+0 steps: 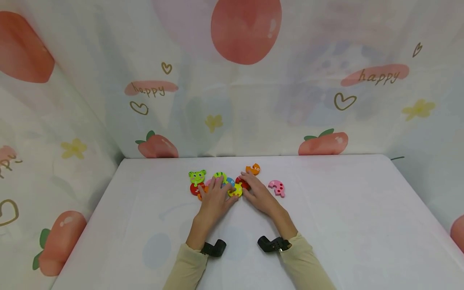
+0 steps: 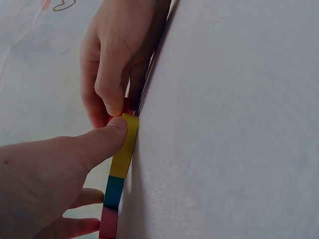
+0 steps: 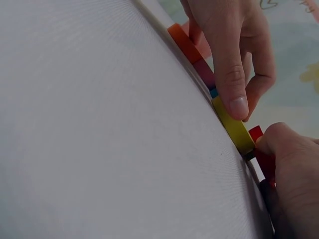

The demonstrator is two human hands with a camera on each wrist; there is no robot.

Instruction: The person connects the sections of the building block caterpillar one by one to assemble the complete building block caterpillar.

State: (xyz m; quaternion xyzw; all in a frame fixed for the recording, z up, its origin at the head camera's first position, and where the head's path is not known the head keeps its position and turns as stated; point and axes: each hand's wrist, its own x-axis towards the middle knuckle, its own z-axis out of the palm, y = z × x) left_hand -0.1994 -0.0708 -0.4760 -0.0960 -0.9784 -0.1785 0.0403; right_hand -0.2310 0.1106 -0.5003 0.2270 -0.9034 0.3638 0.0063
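A row of colourful flat puzzle pieces lies on the white table, with a green animal-face piece [image 1: 197, 176] at its left end beside a red numbered piece [image 1: 194, 189]. My left hand [image 1: 215, 199] spreads over the row's middle, among green [image 1: 219, 175] and blue pieces [image 1: 230, 182]. Its thumb presses the near edge of a yellow piece [image 2: 124, 149], and its other fingers reach across the pieces. My right hand [image 1: 259, 197] pinches a red piece [image 3: 266, 167] between thumb and fingers, right at the yellow piece's right end. The fingers partly hide that red piece.
An orange numbered piece [image 1: 253, 169] lies just beyond my right hand. Farther right is a pink piece [image 1: 277, 188] with red dots. The white table [image 1: 348, 217] meets a printed cloth backdrop [image 1: 253, 108] at its far edge. Each wrist wears a black camera.
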